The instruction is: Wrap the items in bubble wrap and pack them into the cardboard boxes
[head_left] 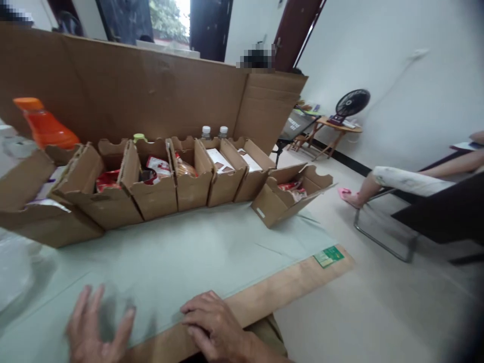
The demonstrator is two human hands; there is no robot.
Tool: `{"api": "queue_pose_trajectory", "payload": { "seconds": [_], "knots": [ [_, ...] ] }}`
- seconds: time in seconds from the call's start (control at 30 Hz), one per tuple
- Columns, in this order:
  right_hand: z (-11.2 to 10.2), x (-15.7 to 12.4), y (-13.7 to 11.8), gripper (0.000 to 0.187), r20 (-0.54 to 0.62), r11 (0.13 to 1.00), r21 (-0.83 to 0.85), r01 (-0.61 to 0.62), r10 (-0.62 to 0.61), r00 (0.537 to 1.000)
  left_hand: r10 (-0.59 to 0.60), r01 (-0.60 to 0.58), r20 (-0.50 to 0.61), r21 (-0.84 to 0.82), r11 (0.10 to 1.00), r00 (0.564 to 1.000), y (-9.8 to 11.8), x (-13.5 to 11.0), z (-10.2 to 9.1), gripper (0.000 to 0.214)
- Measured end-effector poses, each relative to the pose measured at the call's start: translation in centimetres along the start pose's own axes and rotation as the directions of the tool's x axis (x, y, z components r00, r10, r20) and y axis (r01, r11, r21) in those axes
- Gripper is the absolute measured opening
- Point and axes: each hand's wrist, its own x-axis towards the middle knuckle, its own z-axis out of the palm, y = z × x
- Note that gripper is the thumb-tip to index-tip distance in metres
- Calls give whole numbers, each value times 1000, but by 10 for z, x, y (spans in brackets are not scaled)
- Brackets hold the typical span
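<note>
Pale green cloth (177, 252) covers wooden table (272, 297); cardboard boxes (192, 194) stand in row at back, one more box (278, 209) askew at right end. My left hand (99, 330) over cloth near front edge, fingers spread, nothing seen in grip. My right hand (216, 325) on table's wooden edge, fingers bent close together; can't tell what palm covers. Best: touch light, wrist steady, no tugging at cloth under boxes.

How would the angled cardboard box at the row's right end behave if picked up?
The angled cardboard box would probably feel light for its size, given its thin walls. It may hold its shape but flex if squeezed, as the top is open. Tipped, it could spill the red packaging inside.
</note>
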Motion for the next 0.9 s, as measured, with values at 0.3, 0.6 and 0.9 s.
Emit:
{"api": "queue_pose_trajectory", "payload": {
  "seconds": [0.3,0.6,0.9],
  "knots": [
    [-157,-49,59,27,-530,980,-94,-177,102,842,320,-346,423,-18,938,848,87,4,127,59],
    [-338,-74,220,45,-830,818,532,-217,555,58,355,-237,642,-266,934,680,194,15,240,82],
    [-337,-30,279,77,-734,759,647,-68,645,213,380,-27,661,-479,877,647,249,20,339,112]
  ]
}}
